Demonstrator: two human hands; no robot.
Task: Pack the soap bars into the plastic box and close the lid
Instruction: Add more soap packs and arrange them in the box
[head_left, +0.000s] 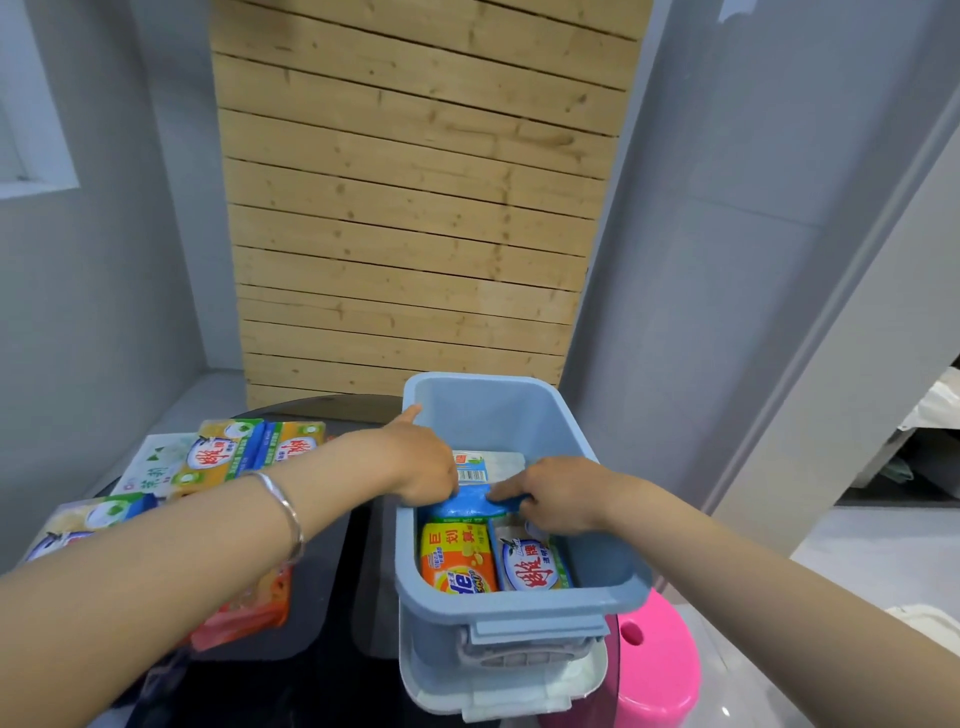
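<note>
Pressing a blue soap packet (467, 505) into the blue plastic box (519, 603).
Left hand (421, 462) and right hand (558, 493) both pinch it, fingers narrow, above the orange bar (457, 564).

The orange soap pack (457, 564) in the box reads "巨划算", the white-and-green pack (535, 564) beside it "雕牌", and a white pack (148, 465) on the surface "茶韵".

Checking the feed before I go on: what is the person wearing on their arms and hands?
Both forearms are bare, with no sleeves in view. The left wrist carries a thin silver bangle. The left hand and right hand show no gloves or rings that I can make out.
</note>
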